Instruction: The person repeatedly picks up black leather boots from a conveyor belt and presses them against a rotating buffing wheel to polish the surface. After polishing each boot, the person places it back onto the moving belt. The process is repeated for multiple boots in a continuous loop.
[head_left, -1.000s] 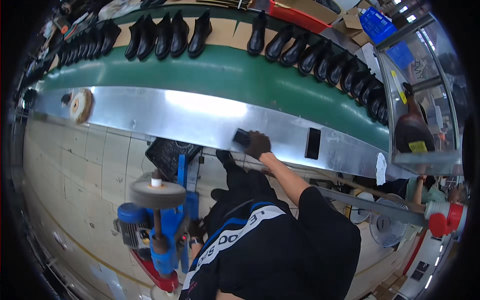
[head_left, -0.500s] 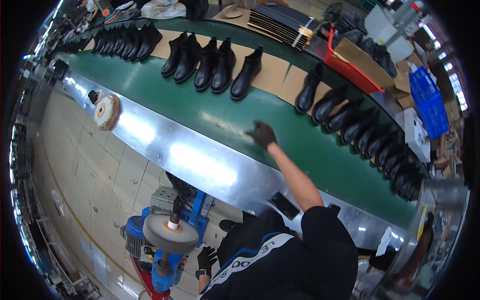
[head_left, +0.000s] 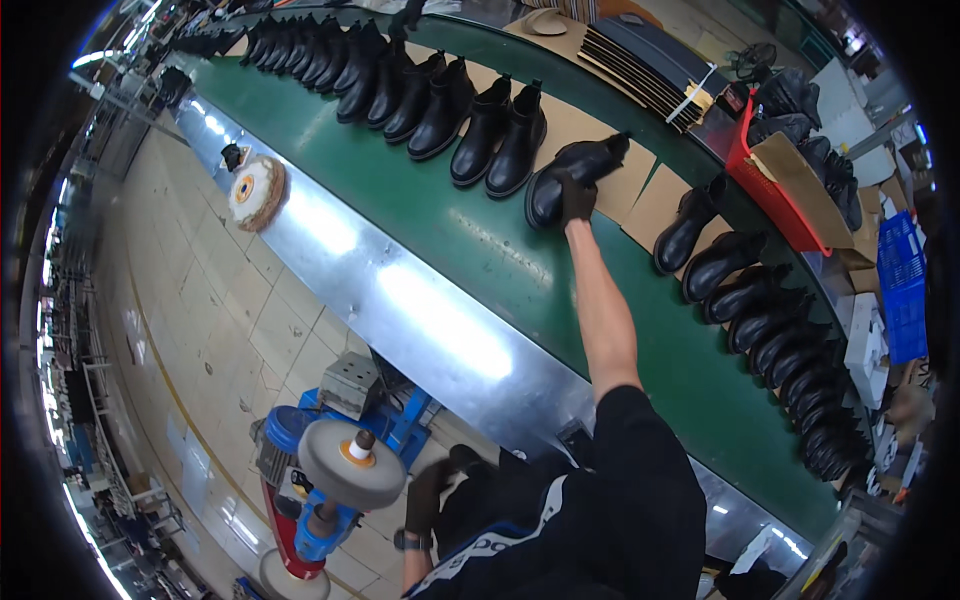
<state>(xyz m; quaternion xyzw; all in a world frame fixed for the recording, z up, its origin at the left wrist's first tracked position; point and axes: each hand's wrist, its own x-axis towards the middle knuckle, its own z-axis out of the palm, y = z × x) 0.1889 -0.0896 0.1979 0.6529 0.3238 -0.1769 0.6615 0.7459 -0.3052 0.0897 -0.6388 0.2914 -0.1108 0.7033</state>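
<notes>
A black ankle boot (head_left: 545, 195) leans over on the brown cardboard strip, its shaft pointing to the far right. My right hand (head_left: 577, 198), in a dark glove, is closed on the boot's near side. To its left two black boots (head_left: 500, 135) stand upright side by side. Low in the view, my left hand (head_left: 428, 495), also gloved, is beside the grey buffing wheel (head_left: 335, 465) of a blue machine, apart from it. Its fingers are blurred.
More black boots (head_left: 790, 350) line the green bench (head_left: 490, 245) on both sides. A shiny metal ledge (head_left: 420, 310) runs along its near edge, with a fluffy round wheel (head_left: 257, 193) at the left. Beyond are a red crate (head_left: 745, 180) and a cardboard stack (head_left: 640, 70).
My right hand has moved from above the green surface to the single standing boot and taken hold of it. That boot now leans. The whole view has shifted.
</notes>
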